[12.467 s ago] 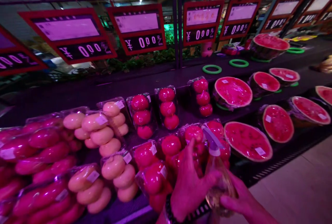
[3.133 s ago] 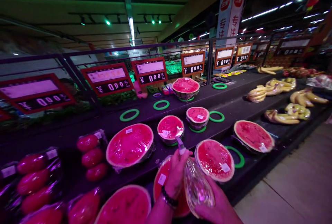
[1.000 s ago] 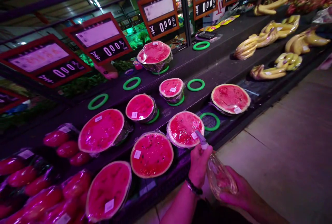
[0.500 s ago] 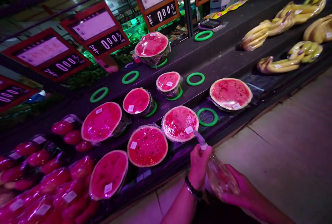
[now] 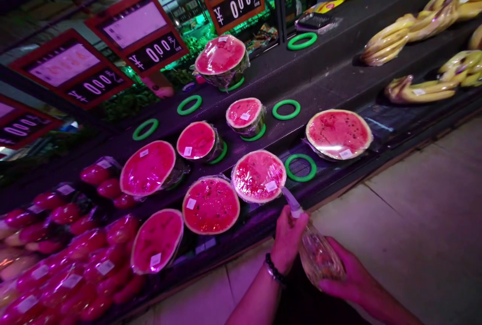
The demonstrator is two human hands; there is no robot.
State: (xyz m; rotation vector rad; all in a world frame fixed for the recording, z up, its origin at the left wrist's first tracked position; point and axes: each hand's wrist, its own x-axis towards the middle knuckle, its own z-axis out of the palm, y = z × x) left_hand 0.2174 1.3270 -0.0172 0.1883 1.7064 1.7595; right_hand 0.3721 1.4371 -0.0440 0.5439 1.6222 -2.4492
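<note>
Both my hands hold a clear spray bottle (image 5: 318, 254) low in front of a tiered black fruit display. My left hand (image 5: 286, 237), with a dark bead bracelet on the wrist, grips the bottle's neck just under the white nozzle (image 5: 290, 200). My right hand (image 5: 344, 272) cups the bottle's body from below. The nozzle points toward a wrapped watermelon half (image 5: 258, 176) on the front tier, nearly touching its label.
Several wrapped watermelon halves (image 5: 339, 133) lie on the display shelf (image 5: 331, 89) with green rings (image 5: 300, 167) among them. Packed red fruit (image 5: 75, 259) fills the left. Bananas (image 5: 417, 89) lie at right. Price signs (image 5: 137, 31) hang behind. Pale tiled floor (image 5: 414, 214) runs along the right.
Over twelve seconds I have moved from the packed red fruit to the watermelons. In the last second the view tilted down a little; both hands keep the same hold on the bottle.
</note>
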